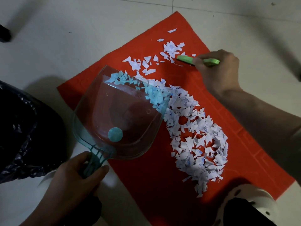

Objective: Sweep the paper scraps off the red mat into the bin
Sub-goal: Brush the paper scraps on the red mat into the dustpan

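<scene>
A red mat (146, 173) lies on the tiled floor, strewn with white paper scraps (198, 141) in a curved band from its far corner to its near right side. My left hand (78, 175) grips the handle of a clear teal dustpan (120, 115), whose lip rests on the mat's left part against the scraps; some scraps lie under or in its front edge. My right hand (219, 70) holds a green brush (193, 60) at the far end of the scrap band, bristles hidden beneath it.
A bin lined with a dark plastic bag (21, 131) stands at the left, just beside the dustpan. A white perforated shoe (254, 203) shows at the bottom right. A dark furniture leg (4, 34) stands at the far left.
</scene>
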Available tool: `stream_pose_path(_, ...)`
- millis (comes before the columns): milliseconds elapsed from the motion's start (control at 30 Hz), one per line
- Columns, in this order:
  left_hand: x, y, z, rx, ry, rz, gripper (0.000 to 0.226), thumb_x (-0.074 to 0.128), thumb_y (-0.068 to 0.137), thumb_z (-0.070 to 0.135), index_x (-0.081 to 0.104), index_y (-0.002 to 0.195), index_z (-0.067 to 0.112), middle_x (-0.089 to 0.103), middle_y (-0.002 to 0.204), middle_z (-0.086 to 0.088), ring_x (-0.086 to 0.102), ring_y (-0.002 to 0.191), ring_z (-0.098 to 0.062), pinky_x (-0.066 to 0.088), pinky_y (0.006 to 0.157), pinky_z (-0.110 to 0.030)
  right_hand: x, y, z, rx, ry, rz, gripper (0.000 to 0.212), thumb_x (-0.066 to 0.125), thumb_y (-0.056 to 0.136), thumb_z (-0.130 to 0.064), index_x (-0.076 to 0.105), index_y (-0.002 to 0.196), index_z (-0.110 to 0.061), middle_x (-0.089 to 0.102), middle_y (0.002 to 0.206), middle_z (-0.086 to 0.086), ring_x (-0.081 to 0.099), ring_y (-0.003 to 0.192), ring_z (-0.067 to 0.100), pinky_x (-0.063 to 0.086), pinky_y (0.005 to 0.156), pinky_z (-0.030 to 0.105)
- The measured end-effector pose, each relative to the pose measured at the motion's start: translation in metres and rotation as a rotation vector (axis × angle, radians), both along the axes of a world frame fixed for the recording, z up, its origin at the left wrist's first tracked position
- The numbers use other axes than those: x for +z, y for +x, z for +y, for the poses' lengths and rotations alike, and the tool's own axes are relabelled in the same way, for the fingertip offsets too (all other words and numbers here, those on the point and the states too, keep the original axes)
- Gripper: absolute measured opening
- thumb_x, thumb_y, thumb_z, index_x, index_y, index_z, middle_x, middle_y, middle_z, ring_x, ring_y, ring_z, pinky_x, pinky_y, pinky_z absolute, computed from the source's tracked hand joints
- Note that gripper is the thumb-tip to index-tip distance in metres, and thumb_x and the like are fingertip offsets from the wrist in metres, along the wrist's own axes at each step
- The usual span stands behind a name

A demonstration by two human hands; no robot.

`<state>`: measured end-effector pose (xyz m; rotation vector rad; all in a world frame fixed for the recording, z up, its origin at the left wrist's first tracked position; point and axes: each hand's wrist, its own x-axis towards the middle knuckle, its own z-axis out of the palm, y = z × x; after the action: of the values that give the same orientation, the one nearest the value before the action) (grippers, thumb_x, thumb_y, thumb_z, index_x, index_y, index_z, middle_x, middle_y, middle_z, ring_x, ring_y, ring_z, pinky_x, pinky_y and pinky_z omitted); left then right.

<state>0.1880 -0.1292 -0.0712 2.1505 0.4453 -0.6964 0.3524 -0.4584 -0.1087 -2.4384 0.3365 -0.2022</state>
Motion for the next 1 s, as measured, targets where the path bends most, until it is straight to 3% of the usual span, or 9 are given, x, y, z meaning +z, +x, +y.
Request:
stream_pose_path(233,0.0,0.007,0.002,0.03,-0.06,-0.004,0.026,0.078,0.072,0.012,0.064,0.069,0.033,0.064,0.047,-0.012,0.053,0.028,-0.014,0.038,0.032,-0.01,-0.014,0.034,-0.01,-0.087,-0.039,0.001,0.027,0.06,0.091,-0.035,0.075,0.106,-0.018,0.066,0.111,0.009,0.059,0.099,0.02,0.041,0.078,0.025)
stream_pose_path(333,0.0,0.009,0.002,0.034,-0.071,0.009,0.028,0.078,0.072,0.012,0.064,0.067,0.035,0.064,0.048,-0.012,0.053,0.028,-0.015,0.039,0.031,-0.011,-0.02,0.04,-0.013,-0.139,-0.014,0.062,0.027,0.062,0.091,-0.033,0.074,0.108,-0.016,0.063,0.115,0.009,0.058,0.101,0.02,0.037,0.073,0.02)
stream_pose_path(433,0.001,0.01,0.001,0.036,-0.059,0.009,0.03,0.079,0.071,0.012,0.063,0.065,0.037,0.066,0.049,-0.009,0.054,0.028,-0.014,0.039,0.031,-0.011,-0.021,0.034,-0.01,-0.077,-0.033,0.077,0.023,0.061,0.089,-0.027,0.076,0.101,-0.014,0.068,0.102,0.008,0.054,0.083,0.011,0.029,0.062,0.014)
stream_pose_path(533,0.001,0.012,0.001,0.038,-0.069,0.02,0.029,0.078,0.071,0.012,0.063,0.067,0.037,0.064,0.047,-0.01,0.053,0.028,-0.014,0.039,0.031,-0.012,-0.015,0.023,-0.007,-0.045,-0.005,0.009,0.023,0.06,0.083,-0.026,0.078,0.09,-0.013,0.063,0.08,-0.005,0.052,0.071,0.005,0.034,0.056,0.013)
stream_pose_path(667,0.001,0.013,0.0,0.052,-0.034,-0.007,0.032,0.08,0.07,0.012,0.064,0.067,0.039,0.066,0.049,-0.006,0.051,0.027,-0.009,0.036,0.03,-0.01,-0.012,0.022,-0.005,-0.03,-0.017,-0.053,0.024,0.057,0.083,-0.022,0.078,0.089,-0.013,0.065,0.079,-0.004,0.049,0.072,0.004,0.031,0.062,0.016)
stream_pose_path(733,0.002,0.014,-0.002,0.052,-0.025,-0.021,0.034,0.08,0.07,0.01,0.065,0.066,0.04,0.067,0.051,-0.004,0.05,0.027,-0.006,0.037,0.031,-0.009,-0.014,0.024,-0.003,-0.022,-0.015,-0.023,0.023,0.057,0.084,-0.018,0.078,0.089,-0.011,0.069,0.081,0.003,0.05,0.07,0.01,0.03,0.06,0.016)
stream_pose_path(867,0.003,0.016,-0.002,0.062,-0.037,-0.034,0.034,0.08,0.07,0.01,0.066,0.068,0.041,0.069,0.056,-0.003,0.051,0.029,-0.005,0.038,0.032,-0.009,-0.013,0.023,0.004,0.01,0.02,0.025,0.022,0.059,0.083,-0.022,0.077,0.084,-0.01,0.062,0.076,-0.004,0.051,0.064,0.014,0.038,0.053,0.02)
stream_pose_path(1000,0.002,0.018,0.001,0.04,-0.086,-0.01,0.024,0.077,0.075,0.013,0.064,0.069,0.033,0.061,0.044,-0.012,0.046,0.026,-0.009,0.037,0.032,-0.012,-0.003,0.03,0.01,-0.027,0.034,-0.089,0.024,0.057,0.08,-0.023,0.077,0.082,-0.01,0.069,0.079,0.006,0.057,0.072,0.018,0.043,0.069,0.029)
